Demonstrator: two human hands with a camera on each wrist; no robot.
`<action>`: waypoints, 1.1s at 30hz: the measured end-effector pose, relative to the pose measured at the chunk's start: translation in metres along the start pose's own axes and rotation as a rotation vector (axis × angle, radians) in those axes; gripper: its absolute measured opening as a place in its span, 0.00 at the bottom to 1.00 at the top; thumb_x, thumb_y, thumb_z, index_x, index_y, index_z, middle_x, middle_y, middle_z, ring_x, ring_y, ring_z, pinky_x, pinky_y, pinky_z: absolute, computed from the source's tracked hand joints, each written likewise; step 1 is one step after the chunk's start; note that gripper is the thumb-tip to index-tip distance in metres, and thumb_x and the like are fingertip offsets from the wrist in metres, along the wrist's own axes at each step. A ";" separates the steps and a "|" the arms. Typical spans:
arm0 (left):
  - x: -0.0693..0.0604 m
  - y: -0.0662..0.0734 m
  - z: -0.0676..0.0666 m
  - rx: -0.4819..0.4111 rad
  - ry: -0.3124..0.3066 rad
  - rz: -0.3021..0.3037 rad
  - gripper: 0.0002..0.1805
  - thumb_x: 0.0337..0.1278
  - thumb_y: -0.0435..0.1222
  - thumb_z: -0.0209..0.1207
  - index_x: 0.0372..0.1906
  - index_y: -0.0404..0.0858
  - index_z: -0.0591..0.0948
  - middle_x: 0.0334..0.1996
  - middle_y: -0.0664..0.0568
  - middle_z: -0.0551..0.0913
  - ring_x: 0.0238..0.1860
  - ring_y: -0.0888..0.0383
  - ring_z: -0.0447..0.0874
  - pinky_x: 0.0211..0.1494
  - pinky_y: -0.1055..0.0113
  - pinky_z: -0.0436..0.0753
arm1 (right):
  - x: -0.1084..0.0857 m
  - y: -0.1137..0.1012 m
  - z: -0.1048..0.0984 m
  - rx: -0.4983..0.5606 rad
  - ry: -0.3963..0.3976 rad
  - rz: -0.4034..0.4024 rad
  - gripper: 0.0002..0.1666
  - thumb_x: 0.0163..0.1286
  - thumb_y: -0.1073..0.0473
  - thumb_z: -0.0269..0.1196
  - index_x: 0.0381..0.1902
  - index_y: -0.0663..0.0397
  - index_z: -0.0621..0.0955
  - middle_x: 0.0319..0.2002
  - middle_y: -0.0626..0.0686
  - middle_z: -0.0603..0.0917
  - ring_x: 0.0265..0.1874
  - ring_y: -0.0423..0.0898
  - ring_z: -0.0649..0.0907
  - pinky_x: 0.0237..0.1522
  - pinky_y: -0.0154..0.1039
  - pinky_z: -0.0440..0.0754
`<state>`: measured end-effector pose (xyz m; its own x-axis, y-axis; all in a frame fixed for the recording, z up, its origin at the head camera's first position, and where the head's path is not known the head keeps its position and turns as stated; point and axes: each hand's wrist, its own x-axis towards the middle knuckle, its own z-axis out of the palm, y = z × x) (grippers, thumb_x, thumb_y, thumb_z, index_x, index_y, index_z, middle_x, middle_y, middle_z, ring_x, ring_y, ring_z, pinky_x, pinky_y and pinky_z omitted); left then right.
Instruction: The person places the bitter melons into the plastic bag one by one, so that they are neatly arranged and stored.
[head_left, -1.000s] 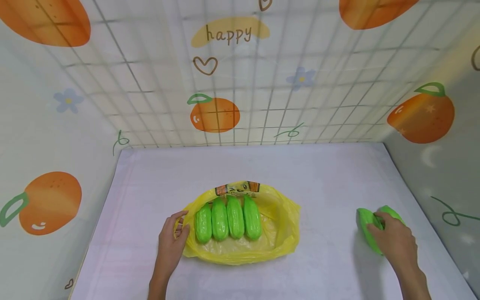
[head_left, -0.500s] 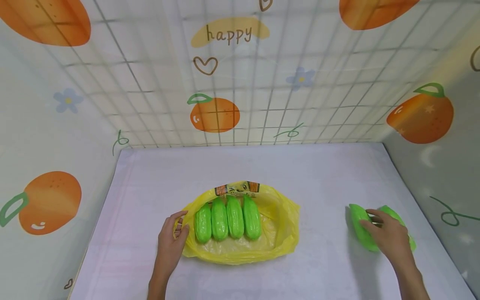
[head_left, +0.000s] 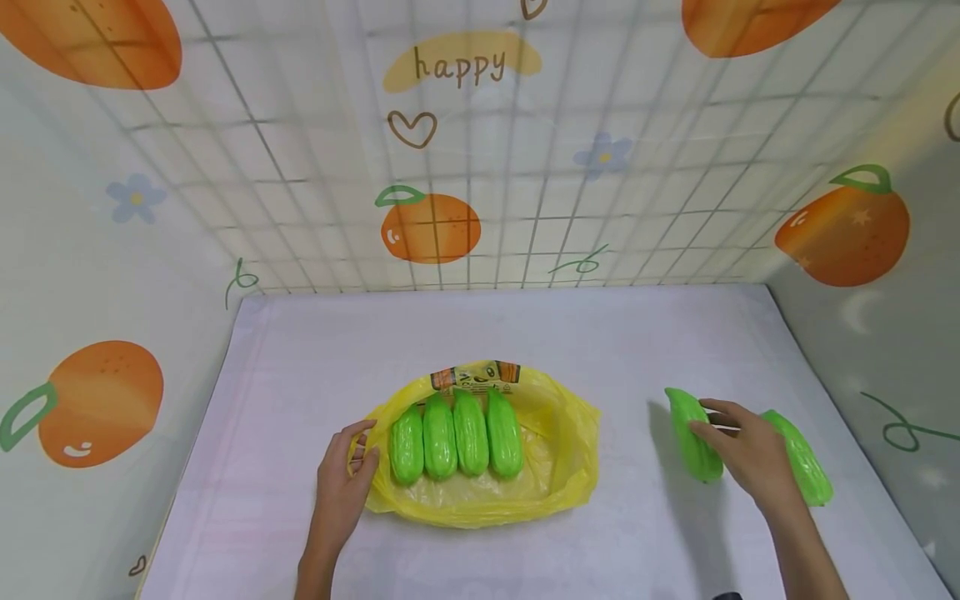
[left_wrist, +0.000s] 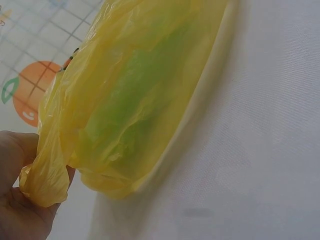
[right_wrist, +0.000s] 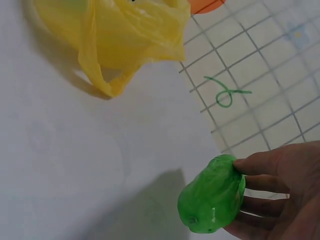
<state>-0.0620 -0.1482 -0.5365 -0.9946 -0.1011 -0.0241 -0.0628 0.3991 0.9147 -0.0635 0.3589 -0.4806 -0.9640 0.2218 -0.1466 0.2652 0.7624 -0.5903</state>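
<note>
My left hand [head_left: 347,479] grips the left edge of a yellow plastic bag [head_left: 573,450], which lies with its mouth spread wide. In the left wrist view, a gathered handle of the bag [left_wrist: 47,175] sits between thumb and fingers. Inside the bag, several glossy green cucumber-shaped vegetables [head_left: 470,433] lie side by side in its left part. My right hand [head_left: 750,450] holds another green cucumber-shaped vegetable [head_left: 692,437] between thumb and fingers, raised above the table with its shadow below. That held vegetable [right_wrist: 212,197] appears end-on in the right wrist view. One more such vegetable [head_left: 804,458] lies behind the right hand.
The pale lilac tabletop [head_left: 637,333] bears the bag in its middle. Fabric walls with a grid and orange prints [head_left: 431,229] stand at the back and both sides. A small dark object [head_left: 727,596] peeks in at the bottom edge.
My right hand has lifted one green cucumber-shaped vegetable away from the other at the right and carried it left toward the bag. My left hand stays at the bag's edge.
</note>
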 end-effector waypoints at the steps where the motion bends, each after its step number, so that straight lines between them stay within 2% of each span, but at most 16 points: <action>1: 0.000 0.000 0.000 -0.003 -0.001 0.000 0.20 0.67 0.32 0.58 0.61 0.49 0.77 0.47 0.50 0.75 0.43 0.57 0.75 0.45 0.66 0.79 | 0.000 -0.003 0.001 0.010 -0.005 -0.004 0.34 0.72 0.49 0.62 0.65 0.70 0.71 0.55 0.77 0.76 0.53 0.74 0.78 0.42 0.63 0.81; 10: 0.001 0.000 0.001 -0.006 -0.001 -0.002 0.20 0.67 0.31 0.59 0.61 0.49 0.77 0.46 0.50 0.74 0.42 0.56 0.74 0.43 0.68 0.78 | -0.002 -0.036 0.006 0.039 -0.032 -0.055 0.34 0.73 0.47 0.61 0.67 0.64 0.72 0.56 0.73 0.78 0.54 0.71 0.79 0.45 0.63 0.80; 15: 0.002 0.000 0.002 0.000 0.002 0.002 0.20 0.66 0.31 0.59 0.61 0.48 0.77 0.46 0.50 0.75 0.42 0.56 0.75 0.43 0.68 0.78 | -0.001 -0.056 0.011 0.061 -0.035 -0.053 0.35 0.72 0.45 0.62 0.67 0.62 0.72 0.57 0.73 0.77 0.54 0.71 0.79 0.45 0.65 0.79; 21: 0.001 0.000 0.001 0.009 0.002 -0.002 0.20 0.66 0.31 0.59 0.61 0.48 0.77 0.47 0.50 0.75 0.43 0.56 0.75 0.43 0.68 0.79 | -0.002 -0.078 0.019 0.111 -0.051 -0.044 0.34 0.72 0.47 0.62 0.68 0.61 0.71 0.58 0.72 0.77 0.55 0.70 0.79 0.47 0.66 0.79; 26: 0.000 0.001 0.000 0.007 -0.004 -0.015 0.20 0.67 0.32 0.59 0.61 0.49 0.77 0.47 0.50 0.75 0.43 0.56 0.75 0.43 0.67 0.79 | -0.003 -0.096 0.022 0.142 -0.060 -0.065 0.33 0.72 0.48 0.62 0.68 0.59 0.72 0.58 0.71 0.78 0.54 0.68 0.80 0.48 0.65 0.79; 33: 0.001 0.001 0.000 0.009 -0.001 -0.003 0.20 0.67 0.31 0.59 0.61 0.48 0.77 0.46 0.50 0.75 0.42 0.56 0.74 0.42 0.67 0.78 | -0.006 -0.123 0.026 0.187 -0.078 -0.100 0.31 0.72 0.49 0.62 0.69 0.55 0.72 0.58 0.70 0.78 0.54 0.68 0.80 0.48 0.63 0.80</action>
<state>-0.0626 -0.1477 -0.5357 -0.9945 -0.1013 -0.0272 -0.0664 0.4068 0.9111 -0.0908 0.2482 -0.4278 -0.9858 0.0978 -0.1364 0.1671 0.6504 -0.7410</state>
